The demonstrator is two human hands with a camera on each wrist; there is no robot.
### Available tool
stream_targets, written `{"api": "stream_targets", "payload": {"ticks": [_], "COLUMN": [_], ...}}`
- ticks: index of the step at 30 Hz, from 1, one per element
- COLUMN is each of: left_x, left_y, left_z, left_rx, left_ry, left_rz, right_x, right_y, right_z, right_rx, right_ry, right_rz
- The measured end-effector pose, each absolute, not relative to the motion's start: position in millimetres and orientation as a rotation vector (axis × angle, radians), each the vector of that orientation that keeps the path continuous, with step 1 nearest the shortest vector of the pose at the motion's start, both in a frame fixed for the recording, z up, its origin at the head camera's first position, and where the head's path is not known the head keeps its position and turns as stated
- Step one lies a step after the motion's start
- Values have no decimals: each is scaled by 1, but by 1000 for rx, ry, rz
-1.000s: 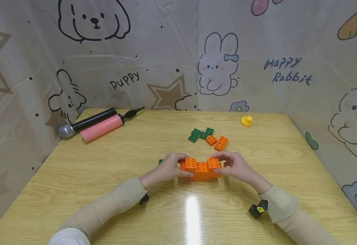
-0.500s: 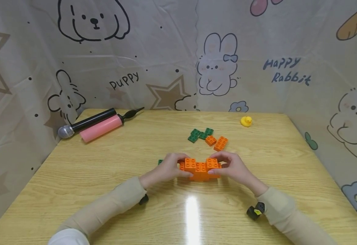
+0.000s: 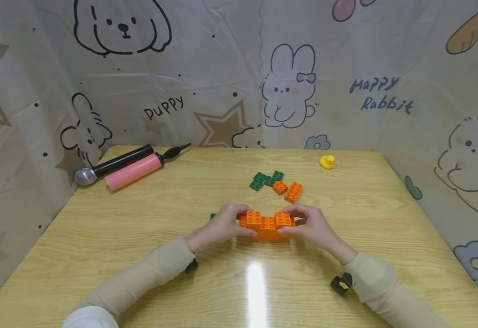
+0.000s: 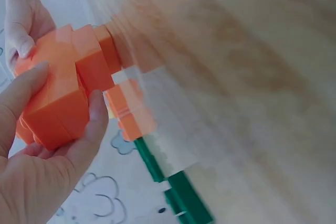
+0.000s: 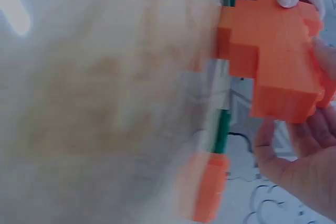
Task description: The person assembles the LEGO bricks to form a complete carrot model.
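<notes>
An orange block build [image 3: 265, 230] with two raised studded blocks on top stands between both hands near the table's middle. My left hand [image 3: 225, 224] grips its left end, thumb on the near face; in the left wrist view the left hand [image 4: 52, 166] has thumb and fingers around the orange build [image 4: 58, 87]. My right hand [image 3: 312, 225] holds the right end, thumb across the front. The right wrist view shows the right hand [image 5: 310, 166] with its fingers around the orange build [image 5: 283, 56]. The far fingers are partly hidden behind the blocks.
Behind the build lie a small orange block [image 3: 280, 187], a longer orange block [image 3: 294, 192] and several green pieces [image 3: 259, 180]. Another green piece [image 3: 213, 216] is beside the left hand. A yellow duck [image 3: 327, 161], a microphone [image 3: 84, 176] and a pink pump [image 3: 134, 173] lie at the back.
My right hand has shifted slightly left, together with the raised block at the right end of the build. The left hand keeps its grip, and the head view has turned slightly.
</notes>
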State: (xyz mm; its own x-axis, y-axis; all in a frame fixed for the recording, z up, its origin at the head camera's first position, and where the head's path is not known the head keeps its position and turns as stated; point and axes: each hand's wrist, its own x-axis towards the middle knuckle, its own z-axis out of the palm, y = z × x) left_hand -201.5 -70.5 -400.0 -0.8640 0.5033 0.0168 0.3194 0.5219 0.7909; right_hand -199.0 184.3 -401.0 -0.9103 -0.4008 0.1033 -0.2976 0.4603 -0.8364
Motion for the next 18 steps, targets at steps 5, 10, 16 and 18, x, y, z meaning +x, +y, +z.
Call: {"api": "stream_targets", "payload": {"ticks": [5, 10, 16, 18], "left_x": [-203, -203, -202, -202], "left_y": [-70, -70, -70, -70], "left_z": [-401, -401, -403, -403], "left_rx": [714, 712, 720, 738], "left_ry": [2571, 2578, 2599, 2609], "left_rz": [1246, 1238, 1230, 1223], "right_x": [-200, -202, -201, -201], "right_y": [183, 183, 180, 179], "right_z": [-399, -398, -398, -398], "right_rx": [-621, -637, -637, -613], "right_ry": [2562, 2531, 2523, 2514], "right_rz": [-1455, -1446, -1426, -1432]}}
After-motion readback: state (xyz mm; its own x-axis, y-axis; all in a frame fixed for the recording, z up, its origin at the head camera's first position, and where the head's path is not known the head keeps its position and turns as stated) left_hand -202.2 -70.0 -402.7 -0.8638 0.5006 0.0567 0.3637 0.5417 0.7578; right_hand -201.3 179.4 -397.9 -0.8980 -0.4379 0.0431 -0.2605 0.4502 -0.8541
